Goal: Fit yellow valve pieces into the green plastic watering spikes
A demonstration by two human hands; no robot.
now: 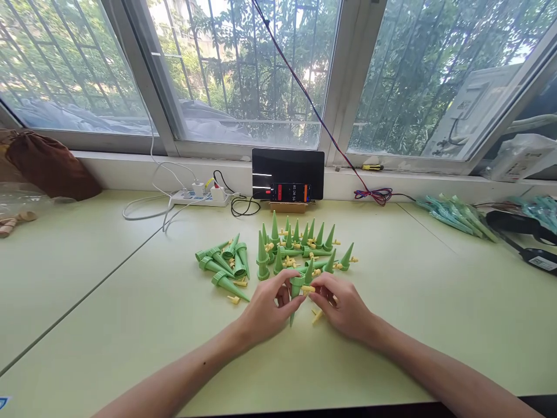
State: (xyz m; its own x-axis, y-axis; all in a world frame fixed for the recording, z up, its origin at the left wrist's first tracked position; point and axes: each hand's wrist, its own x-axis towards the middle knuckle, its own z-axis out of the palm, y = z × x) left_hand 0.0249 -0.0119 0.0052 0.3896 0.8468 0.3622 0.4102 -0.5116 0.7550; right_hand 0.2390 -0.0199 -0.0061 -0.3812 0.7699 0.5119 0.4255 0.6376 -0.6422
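Note:
Between the thumb and fingers of my left hand [268, 303] is a green plastic plant-watering spike [297, 282], its wide collar up and its tip pointing down. My right hand [343, 302] pinches a small yellow valve [308, 289] against the spike's side, just below the collar; whether it is seated in the spike I cannot tell. Under my right fingers lies another yellow valve [317, 315]. Behind my hands stand several green spikes [319, 235], points up, many with yellow valves at their sides. To the left is a loose pile of green spikes [224, 264] lying down.
A tablet [288, 165] with a phone [290, 192] before it leans at the back. Left of them sits a power strip [201, 198] with cables. Bundled wires [373, 196], green-blue packets [456, 215] and black straps [522, 235] lie right; a brown bag [50, 165] is far left.

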